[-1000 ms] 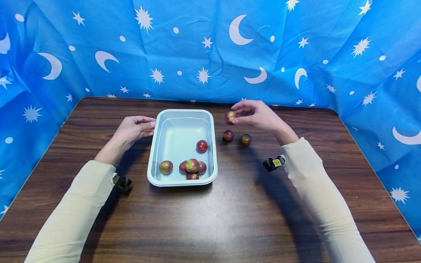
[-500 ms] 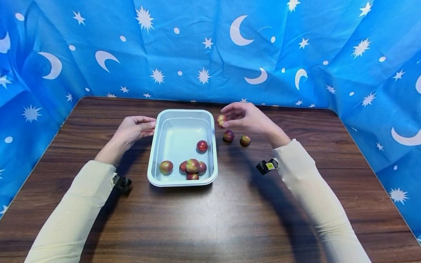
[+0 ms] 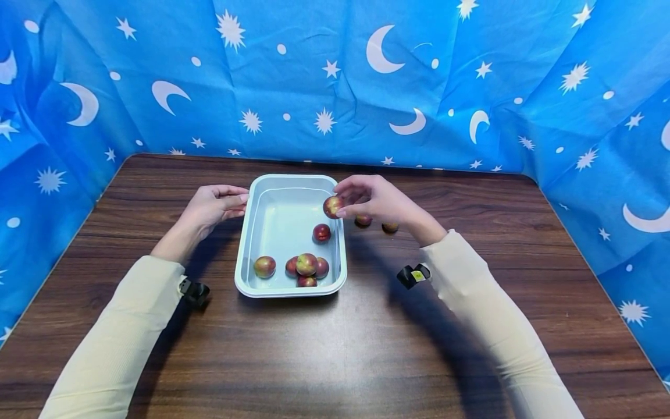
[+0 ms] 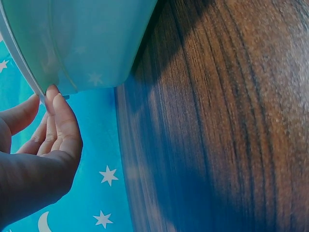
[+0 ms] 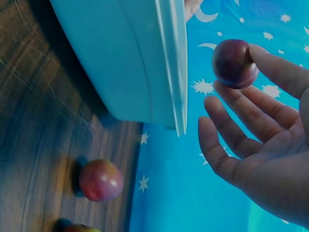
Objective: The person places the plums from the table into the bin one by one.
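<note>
A white plastic tray [image 3: 282, 209] stands on the table, with several red and yellow-green plums [image 3: 306, 264] inside, mostly at its near end. My left hand [image 3: 209, 206] pinches the tray's left rim between thumb and fingers, which the left wrist view shows up close. Between the thumb and fingertips of my right hand [image 3: 377, 201] is a plum [image 3: 332, 206], held over the tray's right rim. In the right wrist view that plum [image 5: 235, 64] appears above the rim, apart from the tray.
Two more plums lie on the table right of the tray, one redder [image 3: 363, 221] and one darker [image 3: 389, 227], both partly hidden by my right hand. A blue cloth [image 3: 293, 87] with moons and stars hangs behind the brown wooden table [image 3: 293, 355].
My right hand has moved left and toward me with the plum, from above the loose plums to the tray's right rim. The left hand and the tray have stayed in place.
</note>
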A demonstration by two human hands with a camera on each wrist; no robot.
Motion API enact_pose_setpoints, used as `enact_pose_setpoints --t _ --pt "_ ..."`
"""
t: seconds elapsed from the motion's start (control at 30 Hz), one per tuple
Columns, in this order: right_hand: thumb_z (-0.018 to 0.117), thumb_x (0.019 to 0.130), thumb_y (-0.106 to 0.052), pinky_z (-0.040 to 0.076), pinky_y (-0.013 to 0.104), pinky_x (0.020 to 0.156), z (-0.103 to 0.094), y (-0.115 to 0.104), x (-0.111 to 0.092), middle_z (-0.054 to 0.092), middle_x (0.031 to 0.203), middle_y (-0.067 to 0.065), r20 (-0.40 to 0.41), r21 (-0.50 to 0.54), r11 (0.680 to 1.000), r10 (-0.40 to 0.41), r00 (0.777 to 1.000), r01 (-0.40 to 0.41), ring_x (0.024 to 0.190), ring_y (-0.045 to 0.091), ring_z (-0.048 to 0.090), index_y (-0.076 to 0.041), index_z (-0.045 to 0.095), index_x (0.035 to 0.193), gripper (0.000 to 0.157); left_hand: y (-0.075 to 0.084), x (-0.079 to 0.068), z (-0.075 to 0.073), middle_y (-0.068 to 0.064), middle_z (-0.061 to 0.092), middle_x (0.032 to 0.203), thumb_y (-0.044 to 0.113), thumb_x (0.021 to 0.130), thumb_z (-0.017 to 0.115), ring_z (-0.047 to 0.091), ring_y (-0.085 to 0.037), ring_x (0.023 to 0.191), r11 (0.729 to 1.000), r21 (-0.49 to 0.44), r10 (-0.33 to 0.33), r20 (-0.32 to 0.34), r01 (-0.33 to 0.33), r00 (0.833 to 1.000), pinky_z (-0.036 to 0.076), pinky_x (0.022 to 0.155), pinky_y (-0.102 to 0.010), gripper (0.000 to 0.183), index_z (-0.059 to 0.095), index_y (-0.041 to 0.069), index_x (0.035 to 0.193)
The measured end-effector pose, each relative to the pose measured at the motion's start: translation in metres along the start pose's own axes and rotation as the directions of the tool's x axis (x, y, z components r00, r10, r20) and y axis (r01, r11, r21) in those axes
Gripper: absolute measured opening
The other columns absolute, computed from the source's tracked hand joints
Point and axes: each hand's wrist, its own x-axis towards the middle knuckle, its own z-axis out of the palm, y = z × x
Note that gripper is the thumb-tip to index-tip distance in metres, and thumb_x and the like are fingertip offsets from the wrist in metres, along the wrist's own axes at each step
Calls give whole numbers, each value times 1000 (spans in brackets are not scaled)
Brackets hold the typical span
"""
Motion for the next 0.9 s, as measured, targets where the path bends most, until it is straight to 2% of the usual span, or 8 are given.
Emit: enact_pose_setpoints --t 0.23,0.43,0.57,0.9 --pt "71 80 -14 52 31 73 10 -1 1 65 100 8 8 -9 1000 2 1000 -2 88 18 59 -5 60 113 36 -1 0 1 3 63 82 9 90 57 62 -7 70 1000 -5 2 3 -2 1000 54 78 -30 35 50 -12 117" --pt "69 82 -13 53 31 71 15 -1 0 65 104 8 25 52 999 0 1000 -1 89 19 59 -2 58 115 36 0 -1 1 3 64 82 10 90 58 63 -7 70 1000 -1 2 2 -2 1000 54 78 -30 35 50 -12 117" --pt "68 83 -11 54 31 73 15 0 -1 65 105 9 40 80 997 -5 999 2 90 19 60 -3 58 114 33 1 -2 1 3 64 81 10 90 58 62 -7 70 1000 1 2 2 -2 1000 54 78 -29 35 50 -12 117" --pt "68 84 -13 52 30 76 9 4 -4 63 108 14 38 51 999 11 999 -13 93 16 60 -2 57 115 35 3 -2 2 3 63 81 9 91 56 62 -6 70 1000 5 -1 -1 1 1000 54 76 -26 34 49 -12 117"
